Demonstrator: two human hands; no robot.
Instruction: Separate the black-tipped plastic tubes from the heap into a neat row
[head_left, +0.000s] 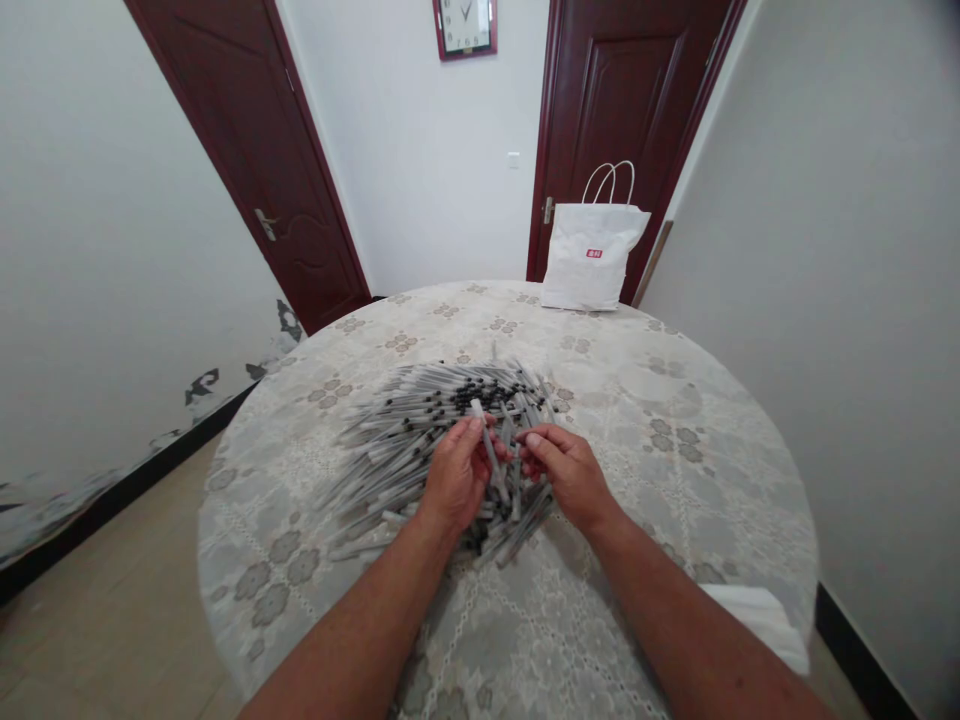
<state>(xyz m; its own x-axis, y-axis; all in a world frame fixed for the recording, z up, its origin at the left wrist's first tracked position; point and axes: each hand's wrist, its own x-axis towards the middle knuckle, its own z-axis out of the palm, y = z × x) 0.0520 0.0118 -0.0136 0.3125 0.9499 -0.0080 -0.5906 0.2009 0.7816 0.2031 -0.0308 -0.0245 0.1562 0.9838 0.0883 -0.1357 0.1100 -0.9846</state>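
Note:
A big heap of grey pens with black tips point(420, 420) lies in the middle of a round table point(675, 440) covered with a patterned cloth. My left hand point(454, 476) is closed around one pen point(489, 447) that sticks up and away from me. My right hand point(567, 470) sits just to the right, fingers pinched at the lower part of that same pen. Both hands hover over the near edge of the heap.
A white paper bag with handles point(592, 255) stands at the table's far edge, in front of a dark red door point(622, 120). Another dark red door point(255, 150) is at the left. A white object point(757, 615) lies at the near right rim.

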